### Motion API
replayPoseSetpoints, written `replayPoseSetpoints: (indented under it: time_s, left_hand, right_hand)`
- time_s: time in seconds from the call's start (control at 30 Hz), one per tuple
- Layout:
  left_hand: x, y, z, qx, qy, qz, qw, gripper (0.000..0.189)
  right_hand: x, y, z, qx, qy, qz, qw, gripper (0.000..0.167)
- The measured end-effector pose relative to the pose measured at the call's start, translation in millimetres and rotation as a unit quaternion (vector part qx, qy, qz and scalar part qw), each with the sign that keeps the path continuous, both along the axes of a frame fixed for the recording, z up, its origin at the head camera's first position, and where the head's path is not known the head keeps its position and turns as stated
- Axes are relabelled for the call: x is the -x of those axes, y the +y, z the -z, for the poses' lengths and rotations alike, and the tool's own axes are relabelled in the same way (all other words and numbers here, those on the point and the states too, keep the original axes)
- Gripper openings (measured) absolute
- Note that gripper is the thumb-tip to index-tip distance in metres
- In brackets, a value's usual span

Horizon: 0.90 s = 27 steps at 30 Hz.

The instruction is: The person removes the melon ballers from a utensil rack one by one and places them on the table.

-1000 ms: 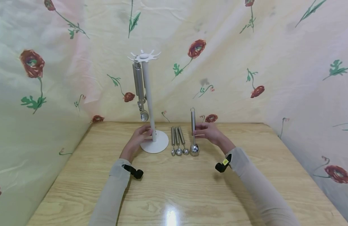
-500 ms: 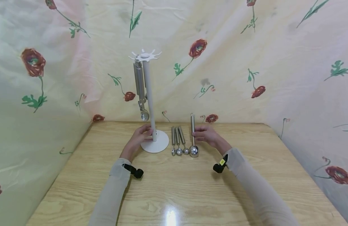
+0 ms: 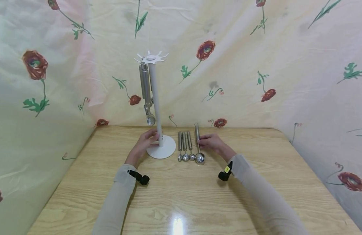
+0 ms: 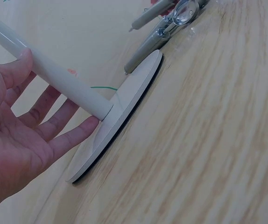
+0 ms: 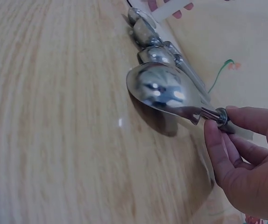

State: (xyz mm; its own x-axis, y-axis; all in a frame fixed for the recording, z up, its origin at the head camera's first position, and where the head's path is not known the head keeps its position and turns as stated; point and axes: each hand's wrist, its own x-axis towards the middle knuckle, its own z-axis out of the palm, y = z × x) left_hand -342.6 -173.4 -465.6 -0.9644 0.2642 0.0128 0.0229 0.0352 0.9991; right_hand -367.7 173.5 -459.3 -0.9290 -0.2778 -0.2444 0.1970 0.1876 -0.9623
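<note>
In the middle of the head view we hold the largest scoop (image 3: 198, 147) by its handle, right hand (image 3: 210, 142) pinching it between thumb and fingertips; its bowl rests low on the wooden table (image 3: 181, 202), just right of three smaller scoops (image 3: 185, 148) lying side by side. Left of these stands the white rack (image 3: 157, 107), with one steel utensil (image 3: 145, 94) hanging behind its pole. Our left hand (image 3: 144, 143) lies with straight fingers against the pole and base, gripping nothing. Flowered cloth (image 3: 257, 65) fills the upper frame. Since a second ago, the large scoop has come down and leftward, from raised and upright to beside the row.
</note>
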Motion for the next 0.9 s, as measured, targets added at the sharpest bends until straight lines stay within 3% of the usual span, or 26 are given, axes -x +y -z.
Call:
replayPoseSetpoints:
  time_s: [0.33,0.57,0.9]
  left_hand:
    - [1.6,-0.4,1.0,-0.001,-0.002,-0.006,1.0000,0.044]
    - [1.1,0.0,-0.4,-0.002,-0.005,-0.008,1.0000,0.044]
    - [0.0,0.1,-0.5,-0.001,-0.007,-0.008,0.9999,0.043]
  right_hand:
    - [-3.8,-7,0.1,-0.015,0.005,0.020,0.9997,0.048]
    - [-5.4,-11,2.7,-0.014,0.033,0.030,0.9989,0.045]
    - [-7.8,-18,0.7,-0.051,0.045,0.063,0.9957,0.041]
